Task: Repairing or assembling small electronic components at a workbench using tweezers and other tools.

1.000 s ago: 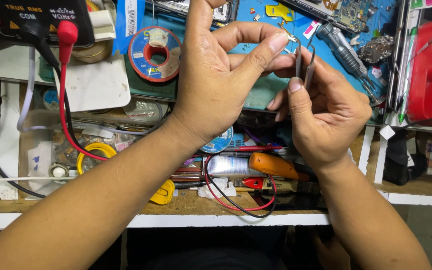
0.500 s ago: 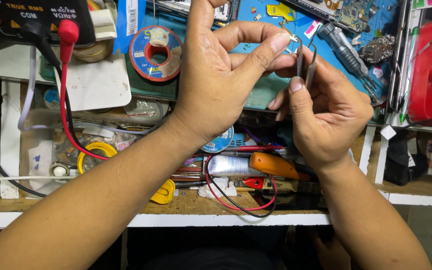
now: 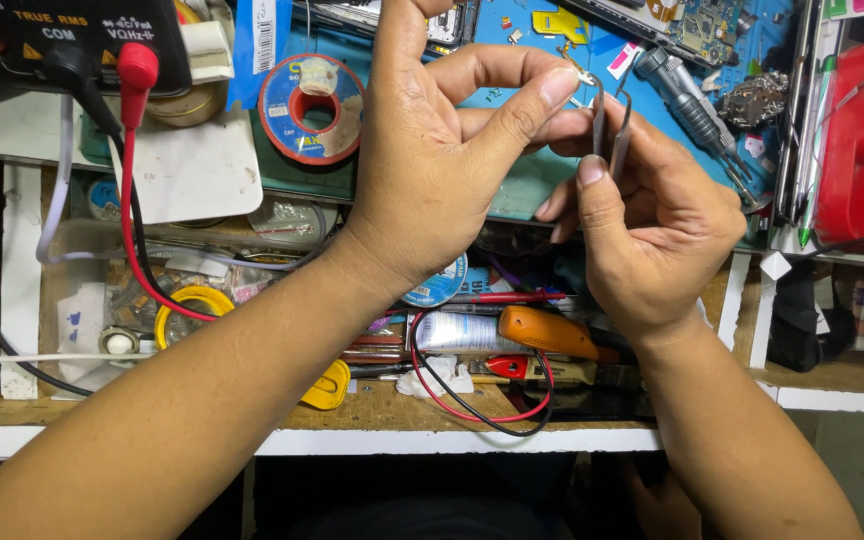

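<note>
Tweezers (image 3: 612, 125) pinched in right hand (image 3: 652, 220) fingers, left hand (image 3: 442, 170) fingers closed at their tip, above solder spool (image 3: 310, 108).

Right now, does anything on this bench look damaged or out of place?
Nothing looks broken. The bench is cluttered: tools lie piled below the hands, and a red lead loops over them. The right hand holds tweezers steady.

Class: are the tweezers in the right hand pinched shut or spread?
Spread along the arms: a gap shows between the tweezers' arms in the right hand. Tips hidden.
</note>
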